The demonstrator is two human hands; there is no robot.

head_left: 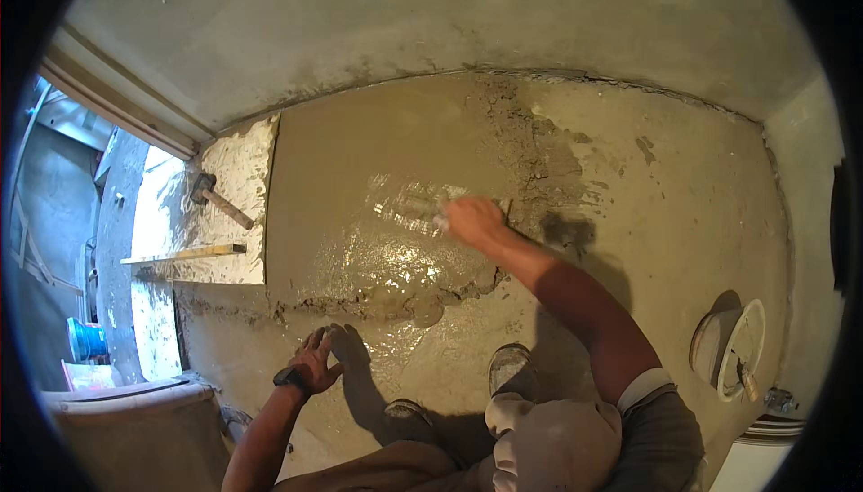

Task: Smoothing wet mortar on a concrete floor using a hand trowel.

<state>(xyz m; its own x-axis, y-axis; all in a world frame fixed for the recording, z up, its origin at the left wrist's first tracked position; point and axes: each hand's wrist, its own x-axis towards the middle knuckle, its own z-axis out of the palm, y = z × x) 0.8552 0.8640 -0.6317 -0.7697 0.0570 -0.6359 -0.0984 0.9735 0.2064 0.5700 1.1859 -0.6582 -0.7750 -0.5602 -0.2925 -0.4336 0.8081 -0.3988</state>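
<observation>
My right hand is closed around a plastering trowel, its outline blurred and blending with the mortar. The trowel lies low over a patch of wet grey mortar, which shines where light catches it. Along the right and near sides the patch has a rough, crumbly edge. My left hand is held palm down near the front edge of the patch, fingers stretched out and nothing in it. A dark watch is on that wrist. Whether the left hand touches the floor, I cannot tell.
Left of the mortar, a pale slab bears a hammer and a long straight bar. At the right stands a white bucket with a brush-like tool. Walls border the far and right sides. My shoes are close to the patch.
</observation>
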